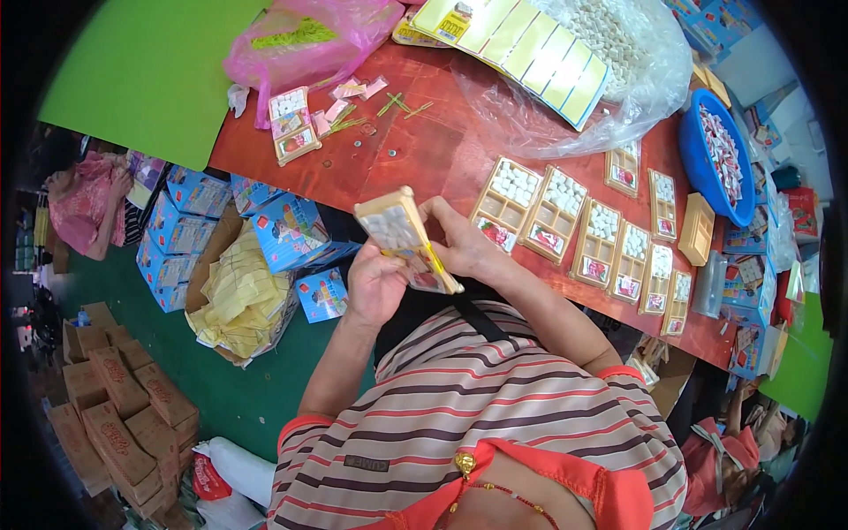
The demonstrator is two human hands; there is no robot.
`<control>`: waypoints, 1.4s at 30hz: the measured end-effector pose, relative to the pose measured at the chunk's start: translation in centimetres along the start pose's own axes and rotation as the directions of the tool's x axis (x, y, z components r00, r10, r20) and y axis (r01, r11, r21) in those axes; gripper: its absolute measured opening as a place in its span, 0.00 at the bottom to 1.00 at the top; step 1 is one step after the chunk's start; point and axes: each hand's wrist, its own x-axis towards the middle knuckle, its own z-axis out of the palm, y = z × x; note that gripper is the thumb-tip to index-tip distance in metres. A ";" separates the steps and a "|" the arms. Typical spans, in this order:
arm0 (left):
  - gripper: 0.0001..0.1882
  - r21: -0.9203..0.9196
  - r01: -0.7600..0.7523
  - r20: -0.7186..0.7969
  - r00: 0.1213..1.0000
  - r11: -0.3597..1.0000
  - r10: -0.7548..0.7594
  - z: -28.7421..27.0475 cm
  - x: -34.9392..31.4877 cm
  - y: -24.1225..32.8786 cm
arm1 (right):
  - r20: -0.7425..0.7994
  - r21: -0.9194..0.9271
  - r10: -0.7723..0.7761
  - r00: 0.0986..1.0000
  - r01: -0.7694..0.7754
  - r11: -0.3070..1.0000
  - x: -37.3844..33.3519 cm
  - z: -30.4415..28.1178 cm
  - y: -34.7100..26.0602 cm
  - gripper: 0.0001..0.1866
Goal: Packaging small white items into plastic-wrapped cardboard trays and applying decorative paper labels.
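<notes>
Head view: left hand [376,281] grips tray [413,212], 7 o'clock; right hand [459,240] 3 o'clock, grip unclear. Likely light, stiff; hold edges.

Is hiding some fingers of the left hand [375,290] behind the tray [391,227]; is losing the pink bag [367,31] and clear bag [667,53] past the top edge, the shirt [495,393] past the bottom

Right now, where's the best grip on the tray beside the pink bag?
Probably the long side edges at the near end, from the person's side. The tray lies flat and narrow on the table, that end facing the table's front edge; the pink bag crowds its far left, and pink packets lie to its right.
</notes>
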 end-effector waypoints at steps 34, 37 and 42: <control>0.10 0.939 -0.181 0.141 0.978 0.291 0.154 -1.4 -1.0 2.1 | -0.014 -0.374 -0.077 0.997 0.067 0.925 -2.1 -0.6 -1.4 0.12; 0.14 0.772 -0.159 0.107 0.987 0.615 0.121 -0.5 -1.1 2.5 | -0.023 0.034 0.082 0.996 -0.081 0.996 -1.4 0.4 -2.2 0.17; 0.18 0.673 -0.115 0.001 0.988 0.730 0.155 -0.3 -0.5 3.3 | -0.064 0.203 0.181 0.981 -0.165 0.965 1.0 0.8 -1.8 0.19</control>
